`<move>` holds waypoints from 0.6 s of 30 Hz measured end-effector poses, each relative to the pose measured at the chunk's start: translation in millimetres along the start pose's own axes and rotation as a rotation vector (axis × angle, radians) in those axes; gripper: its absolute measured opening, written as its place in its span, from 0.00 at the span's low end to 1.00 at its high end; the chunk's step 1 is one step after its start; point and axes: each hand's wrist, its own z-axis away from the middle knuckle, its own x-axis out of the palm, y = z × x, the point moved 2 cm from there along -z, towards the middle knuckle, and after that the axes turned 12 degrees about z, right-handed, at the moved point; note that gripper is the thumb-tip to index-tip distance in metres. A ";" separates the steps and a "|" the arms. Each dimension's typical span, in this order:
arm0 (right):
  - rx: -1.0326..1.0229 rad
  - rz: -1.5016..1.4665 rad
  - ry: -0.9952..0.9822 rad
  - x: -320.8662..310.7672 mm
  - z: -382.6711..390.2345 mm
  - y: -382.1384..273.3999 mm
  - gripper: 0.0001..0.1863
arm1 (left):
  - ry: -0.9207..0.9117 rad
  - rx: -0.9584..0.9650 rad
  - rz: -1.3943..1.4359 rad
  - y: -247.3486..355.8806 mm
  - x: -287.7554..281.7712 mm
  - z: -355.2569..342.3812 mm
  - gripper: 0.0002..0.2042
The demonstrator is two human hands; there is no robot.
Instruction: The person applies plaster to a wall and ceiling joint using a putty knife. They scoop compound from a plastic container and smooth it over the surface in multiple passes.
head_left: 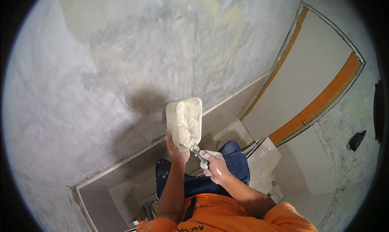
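Pale tub (172, 118), one: before the wall (133, 58); my left grip (176, 148) clamped about its lower left, likely bearing its weight. Dark-handled tool (198, 153), one: clamped in my right grip (213, 165), head at tub's near end, likely for reaching paste (194, 127).

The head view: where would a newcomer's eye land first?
Probably on the cream, rounded rectangular tub near the centre, held by the left hand, while the right hand grips a dark-handled tool at the tub's near end. Next might come the large off-white panel with orange side strips at upper right, then the bright orange shirt along the lower edge.
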 end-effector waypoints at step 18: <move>-0.764 0.846 0.412 -8.3 35.9 -85.0 0.17 | 0.034 -0.200 0.159 -21.9 -11.6 1.4 0.33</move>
